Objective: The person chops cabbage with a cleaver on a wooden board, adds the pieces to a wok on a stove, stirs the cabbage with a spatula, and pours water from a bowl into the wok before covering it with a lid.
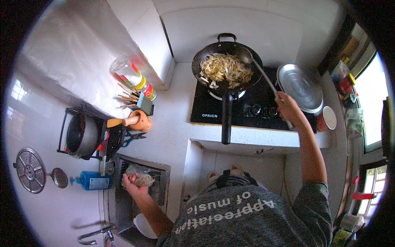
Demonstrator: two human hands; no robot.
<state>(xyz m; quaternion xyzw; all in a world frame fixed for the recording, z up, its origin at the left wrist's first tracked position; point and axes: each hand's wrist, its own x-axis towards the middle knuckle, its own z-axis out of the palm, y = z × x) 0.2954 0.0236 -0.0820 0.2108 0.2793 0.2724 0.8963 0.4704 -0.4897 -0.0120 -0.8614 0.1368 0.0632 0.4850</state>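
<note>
A black wok (226, 88) sits over the left burner of the gas hob, its long handle towards me. Pale, shredded food (226, 70) lies in it. My right hand (287, 106) grips the shaft of a metal ladle (267, 78), whose bowl rests inside the wok's right side. Over the sink (168, 185) at the left, my left hand (135, 185) holds a clear plastic bag (145, 176) with pale, thin strands in or against it; which of the two cannot be told.
Right of the wok lie a round metal lid (301, 88) and a paper cup (329, 119). Left are a chopstick holder (143, 103), glass jars (126, 71), a wooden mortar (142, 121), scissors (134, 138), a racked pot (81, 134) and a blue bottle (94, 180). A white bowl (145, 225) and faucet (95, 236) are near.
</note>
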